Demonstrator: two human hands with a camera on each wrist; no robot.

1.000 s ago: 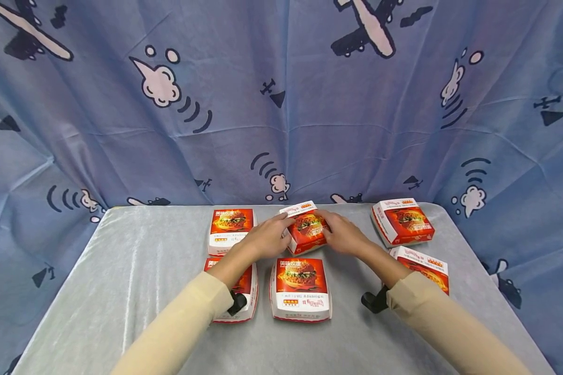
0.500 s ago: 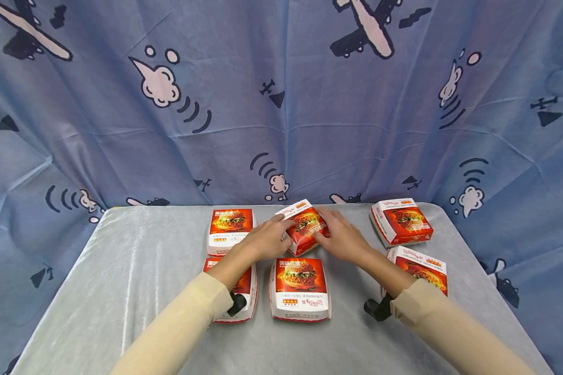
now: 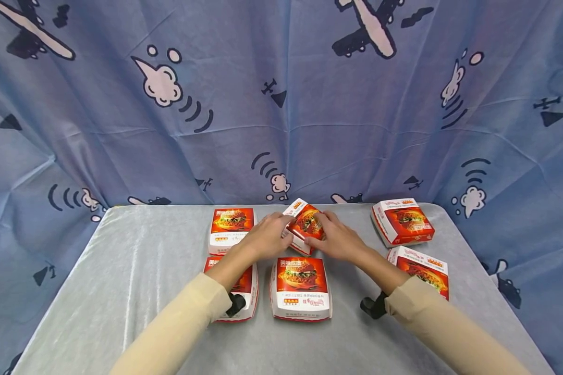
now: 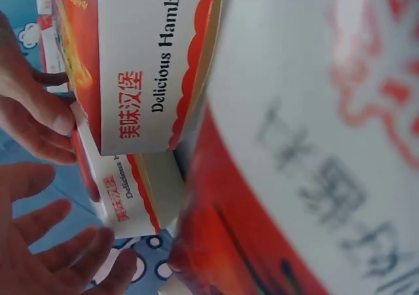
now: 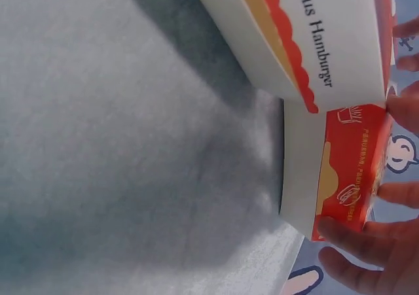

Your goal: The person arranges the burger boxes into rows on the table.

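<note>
A small red-and-white hamburger box (image 3: 305, 223) sits turned at an angle in the middle of the back row, between my two hands. My left hand (image 3: 266, 238) lies against its left side with fairly straight fingers (image 4: 62, 259). My right hand (image 3: 338, 239) grips its right side, fingers (image 5: 357, 235) curled on the red end flap. The wrist views show this same box (image 4: 124, 197) (image 5: 340, 177) resting on the grey cloth.
Five more hamburger boxes lie on the grey table (image 3: 145, 271): back left (image 3: 231, 229), back right (image 3: 402, 221), front left (image 3: 244, 291) under my left forearm, front middle (image 3: 300, 288), front right (image 3: 422, 268). A blue printed curtain (image 3: 281, 104) hangs behind.
The held box has been turned further and shifted slightly left. My right hand has slid left with it; the left hand has barely moved.
</note>
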